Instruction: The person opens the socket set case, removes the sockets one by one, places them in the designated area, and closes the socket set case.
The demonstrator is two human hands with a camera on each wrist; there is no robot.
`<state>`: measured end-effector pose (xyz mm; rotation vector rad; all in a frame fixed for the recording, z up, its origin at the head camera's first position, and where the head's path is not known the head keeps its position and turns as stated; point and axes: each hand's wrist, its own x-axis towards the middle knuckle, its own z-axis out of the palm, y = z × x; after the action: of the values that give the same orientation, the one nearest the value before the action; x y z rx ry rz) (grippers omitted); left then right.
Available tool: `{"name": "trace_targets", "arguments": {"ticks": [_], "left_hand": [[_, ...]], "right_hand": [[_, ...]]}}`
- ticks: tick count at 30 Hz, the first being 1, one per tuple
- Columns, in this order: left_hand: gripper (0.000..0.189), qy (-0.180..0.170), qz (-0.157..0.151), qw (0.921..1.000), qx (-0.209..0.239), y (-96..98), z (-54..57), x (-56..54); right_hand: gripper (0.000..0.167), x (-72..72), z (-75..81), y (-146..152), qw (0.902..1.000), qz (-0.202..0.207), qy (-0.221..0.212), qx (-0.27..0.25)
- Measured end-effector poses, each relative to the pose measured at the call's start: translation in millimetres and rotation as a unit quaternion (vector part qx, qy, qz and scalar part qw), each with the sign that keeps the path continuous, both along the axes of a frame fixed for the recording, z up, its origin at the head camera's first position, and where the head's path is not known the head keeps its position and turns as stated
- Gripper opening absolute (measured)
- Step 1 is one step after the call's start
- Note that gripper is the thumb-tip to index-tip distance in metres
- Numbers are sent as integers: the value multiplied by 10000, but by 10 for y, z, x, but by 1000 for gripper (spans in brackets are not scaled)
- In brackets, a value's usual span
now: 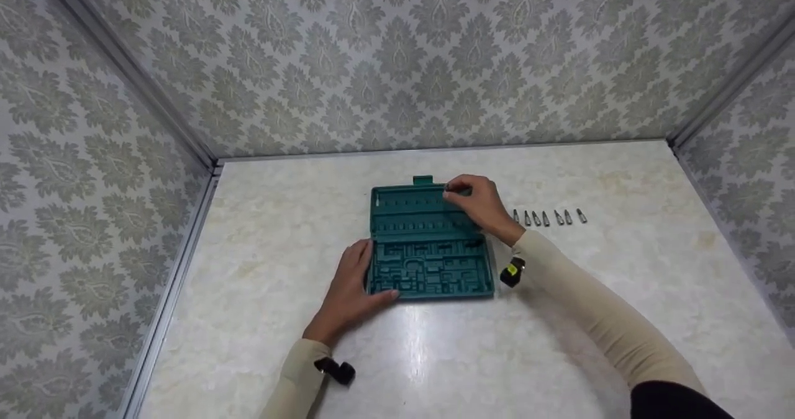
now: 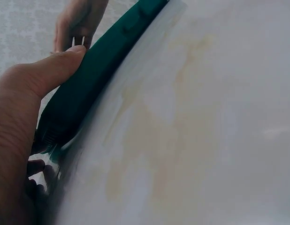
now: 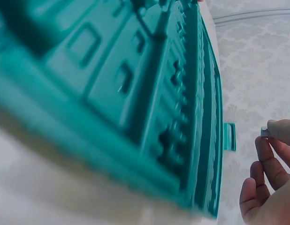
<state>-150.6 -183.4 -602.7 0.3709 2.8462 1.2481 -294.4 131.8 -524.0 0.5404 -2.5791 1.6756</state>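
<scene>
A green plastic bit case [image 1: 431,236] lies unfolded on the table, its molded tray toward me and its slotted lid beyond. My left hand [image 1: 351,288] grips the tray's near left corner, thumb [image 2: 65,65] over the front rim and fingers along the left side. Above the lid's far right part, my right hand [image 1: 481,202] pinches a small metal screwdriver bit [image 3: 264,131] between thumb and index finger. Only a short end of that bit shows; the fingertips cover the rest. The other fingers of the right hand are loosely bent.
Several metal bits [image 1: 546,218] lie in a loose row on the table [image 1: 621,282], right of the case and beyond my right forearm. A latch tab [image 1: 423,180] sticks out from the lid's far edge. Patterned panels [image 1: 404,65] enclose the table's back and sides.
</scene>
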Motion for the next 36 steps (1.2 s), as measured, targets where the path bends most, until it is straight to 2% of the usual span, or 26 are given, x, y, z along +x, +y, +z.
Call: {"name": "trace_targets", "arguments": {"ticks": [7, 13, 18, 26, 36], "left_hand": [[124, 104, -116, 9999, 1, -1, 22, -31], [126, 103, -158, 9998, 7, -12, 33, -43], [124, 156, -127, 9996, -177, -11, 33, -38], [125, 171, -124, 9995, -225, -10, 32, -34], [126, 162, -105, 9997, -143, -16, 1, -9]], "right_hand": [[19, 67, -3, 417, 9990, -351, 210, 184], [18, 159, -25, 755, 9965, -729, 192, 348], [19, 227, -49, 1017, 9940, -1039, 128, 317], [27, 289, -163, 1449, 9875, -1540, 138, 308], [30, 415, -254, 1854, 9762, -2132, 112, 373]]}}
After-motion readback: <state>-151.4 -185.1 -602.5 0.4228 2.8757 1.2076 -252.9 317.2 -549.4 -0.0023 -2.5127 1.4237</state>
